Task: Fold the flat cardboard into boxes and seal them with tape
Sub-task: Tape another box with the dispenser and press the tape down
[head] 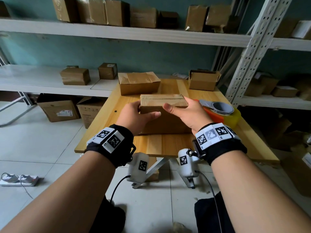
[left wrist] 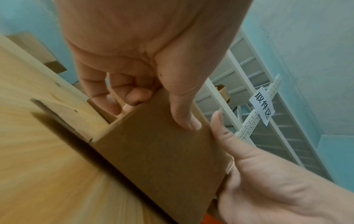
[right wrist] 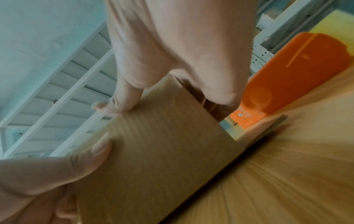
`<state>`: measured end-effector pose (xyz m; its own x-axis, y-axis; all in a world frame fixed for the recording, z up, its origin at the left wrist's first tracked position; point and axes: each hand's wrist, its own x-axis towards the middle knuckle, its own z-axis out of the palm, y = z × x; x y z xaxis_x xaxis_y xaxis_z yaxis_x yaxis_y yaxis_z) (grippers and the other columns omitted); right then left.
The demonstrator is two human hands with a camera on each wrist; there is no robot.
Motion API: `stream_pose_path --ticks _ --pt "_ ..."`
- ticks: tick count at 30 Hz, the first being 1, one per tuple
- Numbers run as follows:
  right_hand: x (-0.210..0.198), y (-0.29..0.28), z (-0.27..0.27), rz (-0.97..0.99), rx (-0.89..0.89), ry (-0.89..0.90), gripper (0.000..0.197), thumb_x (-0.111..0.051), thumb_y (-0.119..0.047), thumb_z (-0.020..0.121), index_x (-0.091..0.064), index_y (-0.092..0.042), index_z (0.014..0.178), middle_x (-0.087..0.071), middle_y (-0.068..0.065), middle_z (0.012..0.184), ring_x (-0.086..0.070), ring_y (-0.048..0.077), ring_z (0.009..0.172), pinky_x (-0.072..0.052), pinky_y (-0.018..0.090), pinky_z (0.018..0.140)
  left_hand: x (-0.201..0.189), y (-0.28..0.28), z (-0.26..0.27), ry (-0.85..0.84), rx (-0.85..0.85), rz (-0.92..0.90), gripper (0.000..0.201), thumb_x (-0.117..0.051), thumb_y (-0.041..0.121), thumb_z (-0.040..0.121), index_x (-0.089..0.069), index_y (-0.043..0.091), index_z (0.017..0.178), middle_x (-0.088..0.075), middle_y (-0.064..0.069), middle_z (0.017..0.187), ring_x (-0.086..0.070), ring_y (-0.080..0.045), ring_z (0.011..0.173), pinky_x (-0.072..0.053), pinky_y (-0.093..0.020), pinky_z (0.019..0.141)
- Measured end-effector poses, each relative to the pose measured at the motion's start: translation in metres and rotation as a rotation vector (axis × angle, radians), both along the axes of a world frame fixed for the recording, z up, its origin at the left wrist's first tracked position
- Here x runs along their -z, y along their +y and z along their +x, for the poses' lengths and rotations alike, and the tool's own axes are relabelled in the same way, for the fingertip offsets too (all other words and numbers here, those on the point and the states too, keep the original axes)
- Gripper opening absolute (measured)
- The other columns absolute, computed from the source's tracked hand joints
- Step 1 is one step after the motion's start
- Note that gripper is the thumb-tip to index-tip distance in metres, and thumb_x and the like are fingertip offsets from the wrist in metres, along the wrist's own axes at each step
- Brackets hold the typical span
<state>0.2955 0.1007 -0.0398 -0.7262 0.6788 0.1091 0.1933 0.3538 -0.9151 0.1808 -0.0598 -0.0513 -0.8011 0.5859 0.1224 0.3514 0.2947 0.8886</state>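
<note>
While both hands, left hand (head: 134, 115) and right hand (head: 188, 111), have their fingers (left wrist: 132, 97) curled round its ends, the box (head: 164, 105) looks light, stiff, crushable; best gripped at the corners.

Teal wall (head: 151, 52). White perforated-steel shelves (head: 127, 33) along it, brown parcels (head: 107, 12) on top. Pale tiled floor (head: 42, 148), power strip (head: 20, 179) at left. Wooden table (head: 168, 143) on white legs. Paper sign (left wrist: 262, 106) on shelf post.

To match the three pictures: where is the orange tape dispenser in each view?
Head: tape dispenser at right of table, behind right hand.
Left wrist: only an orange sliver at the bottom edge.
Right wrist: upper right.
Shared landmark: the held box.
</note>
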Motion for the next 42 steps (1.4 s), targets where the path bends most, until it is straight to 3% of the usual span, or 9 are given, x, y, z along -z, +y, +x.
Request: stream_pose_path --ticks 7,11,17,21,26,31,35,38,42 --pt "0.002 0.003 0.009 0.203 -0.069 -0.061 0.085 -0.084 -0.073 0.067 -0.065 -0.029 0.137 -0.072 -0.015 0.123 -0.065 0.011 0.120 -0.053 0.035 0.101 0.001 -0.003 -0.006 -0.010 0.028 0.011 0.049 -0.083 0.043 0.086 -0.066 0.030 0.130 -0.070 0.017 0.109 -0.064 0.002 0.098 -0.048 -0.015 0.071" --pt "-0.006 -0.001 0.018 0.231 0.012 -0.074 0.069 -0.081 -0.051 0.085 -0.063 -0.014 0.140 -0.054 -0.022 0.099 -0.055 0.008 0.110 -0.041 0.028 0.090 0.000 -0.001 -0.005 0.003 -0.008 0.011 0.053 -0.083 0.045 0.086 -0.066 0.028 0.133 -0.071 0.013 0.112 -0.066 -0.008 0.101 -0.048 -0.016 0.070" --pt "-0.004 -0.004 0.013 0.256 0.158 -0.098 0.087 -0.089 -0.064 0.067 -0.068 -0.018 0.137 -0.070 -0.005 0.130 -0.064 0.018 0.121 -0.052 0.032 0.096 0.000 -0.001 -0.003 0.020 -0.028 -0.004 0.057 -0.084 0.047 0.083 -0.067 0.026 0.134 -0.073 0.011 0.113 -0.068 -0.007 0.098 -0.049 -0.016 0.064" --pt "-0.003 -0.002 0.009 0.193 0.086 -0.092 0.112 -0.089 -0.064 0.067 -0.039 -0.027 0.160 -0.051 0.002 0.158 -0.048 0.025 0.144 -0.046 0.047 0.114 0.000 -0.002 -0.003 0.054 -0.072 -0.007 0.066 -0.089 0.052 0.074 -0.069 0.025 0.131 -0.073 0.011 0.115 -0.069 -0.006 0.101 -0.054 -0.018 0.071" --pt "-0.004 0.004 0.011 0.142 -0.059 -0.060 0.045 -0.091 -0.048 0.073 -0.066 -0.048 0.110 -0.072 -0.025 0.108 -0.064 -0.001 0.108 -0.054 0.037 0.101 -0.007 -0.007 -0.003 -0.002 -0.157 -0.062 0.100 -0.098 0.052 0.056 -0.050 0.022 0.138 -0.062 0.006 0.119 -0.061 -0.016 0.109 -0.056 -0.033 0.087" --pt "-0.004 0.004 0.006 0.076 -0.004 0.052 0.068 -0.093 -0.042 0.073 -0.065 -0.027 0.132 -0.074 -0.014 0.118 -0.067 0.006 0.108 -0.057 0.036 0.098 -0.012 -0.013 -0.005 -0.052 -0.126 0.074 0.104 -0.097 0.060 0.050 -0.048 0.021 0.133 -0.060 0.008 0.121 -0.059 -0.010 0.111 -0.050 -0.021 0.080" --pt "-0.004 0.000 0.001 0.053 0.041 0.067 0.078 -0.088 -0.040 0.081 -0.052 -0.029 0.150 -0.062 -0.005 0.144 -0.056 0.017 0.134 -0.045 0.034 0.106 -0.017 -0.014 0.002 -0.125 -0.082 0.146 0.129 -0.085 0.077 0.051 -0.035 0.020 0.155 -0.058 -0.008 0.142 -0.064 -0.026 0.121 -0.062 -0.044 0.093" --pt "-0.007 -0.005 -0.002 0.088 0.098 0.032 0.089 -0.085 -0.038 0.085 -0.038 -0.033 0.160 -0.042 -0.001 0.164 -0.039 0.023 0.150 -0.039 0.042 0.114 -0.022 -0.015 0.004 -0.135 -0.075 0.136 0.112 -0.067 0.088 0.063 -0.045 0.024 0.152 -0.062 -0.007 0.136 -0.067 -0.026 0.115 -0.064 -0.036 0.081" --pt "-0.007 -0.013 -0.006 0.129 0.120 0.010 0.090 -0.082 -0.029 0.090 -0.030 -0.031 0.164 -0.040 0.002 0.165 -0.037 0.026 0.152 -0.039 0.044 0.116 -0.019 -0.016 0.001 -0.097 -0.100 0.119 0.103 -0.066 0.085 0.059 -0.051 0.028 0.144 -0.066 -0.002 0.123 -0.069 -0.024 0.109 -0.062 -0.048 0.092"
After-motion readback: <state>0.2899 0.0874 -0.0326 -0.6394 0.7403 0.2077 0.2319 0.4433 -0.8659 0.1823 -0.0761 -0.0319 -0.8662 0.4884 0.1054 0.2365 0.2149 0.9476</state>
